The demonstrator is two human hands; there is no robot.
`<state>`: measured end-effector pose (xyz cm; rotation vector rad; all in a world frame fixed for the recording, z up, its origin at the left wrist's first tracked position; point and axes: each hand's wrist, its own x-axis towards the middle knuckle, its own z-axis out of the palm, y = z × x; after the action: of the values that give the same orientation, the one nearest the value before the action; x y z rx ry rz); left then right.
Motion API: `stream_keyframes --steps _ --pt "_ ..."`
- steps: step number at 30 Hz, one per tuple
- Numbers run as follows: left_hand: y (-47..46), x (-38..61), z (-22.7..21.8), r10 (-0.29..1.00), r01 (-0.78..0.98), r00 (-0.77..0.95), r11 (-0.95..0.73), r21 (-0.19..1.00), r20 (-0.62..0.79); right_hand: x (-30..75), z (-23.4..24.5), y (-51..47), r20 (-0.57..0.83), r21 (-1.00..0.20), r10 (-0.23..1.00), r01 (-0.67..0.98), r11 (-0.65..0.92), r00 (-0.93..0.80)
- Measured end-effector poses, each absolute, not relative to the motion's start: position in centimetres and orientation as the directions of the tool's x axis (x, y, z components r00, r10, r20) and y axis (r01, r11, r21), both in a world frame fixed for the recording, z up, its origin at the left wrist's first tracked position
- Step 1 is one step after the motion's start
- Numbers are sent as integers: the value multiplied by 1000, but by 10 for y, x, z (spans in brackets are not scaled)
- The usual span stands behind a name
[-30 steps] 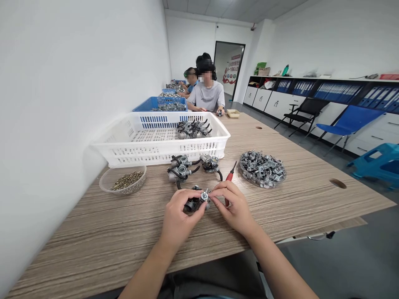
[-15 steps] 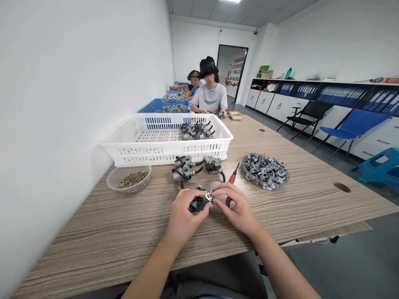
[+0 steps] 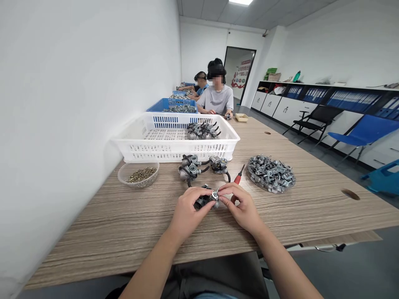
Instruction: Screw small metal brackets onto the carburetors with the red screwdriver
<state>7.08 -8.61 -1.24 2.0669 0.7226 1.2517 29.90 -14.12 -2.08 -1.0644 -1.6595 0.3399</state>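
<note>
On the table in front of me, my left hand (image 3: 190, 209) is closed around a carburetor (image 3: 202, 202), its fingers covering much of the body. My right hand (image 3: 242, 209) pinches a small silver metal part (image 3: 215, 194) against the carburetor's right end, thumb and fingertips close to those of the left. A thin pin sticks up there. Just beyond the right hand lies a screwdriver (image 3: 238, 178) with a red handle, its tip pointing away. Several more carburetors (image 3: 192, 168) with black hoses rest behind my hands.
A clear bowl of small brass-coloured screws (image 3: 141, 175) stands at left. To the right is a round clear tray of silver metal parts (image 3: 271, 172). The white crate (image 3: 174, 150) behind holds carburetors. Across the table a co-worker (image 3: 215, 97) sits beside a blue crate (image 3: 156, 106).
The whole view has shifted, so the scene sits slightly further right. Both hands stay on the carburetor and the small metal part, with little visible change in grip.
</note>
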Motion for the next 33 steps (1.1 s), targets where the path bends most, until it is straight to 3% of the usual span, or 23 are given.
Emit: stream_keyframes --steps 12,19,27,33 --pt "-82 64 -7 708 132 480 -643 754 519 302 -20 -144 655 -628 755 531 569 -33" --pt "-68 52 4 624 147 606 -698 701 493 298 -16 -147 672 -570 735 568 594 -94" --pt "-22 25 11 383 -9 747 -812 584 544 291 -6 -130 713 -359 636 625 693 -295" --pt "4 15 6 364 -33 744 -817 575 560 297 28 -85 632 -165 524 562 811 -571"
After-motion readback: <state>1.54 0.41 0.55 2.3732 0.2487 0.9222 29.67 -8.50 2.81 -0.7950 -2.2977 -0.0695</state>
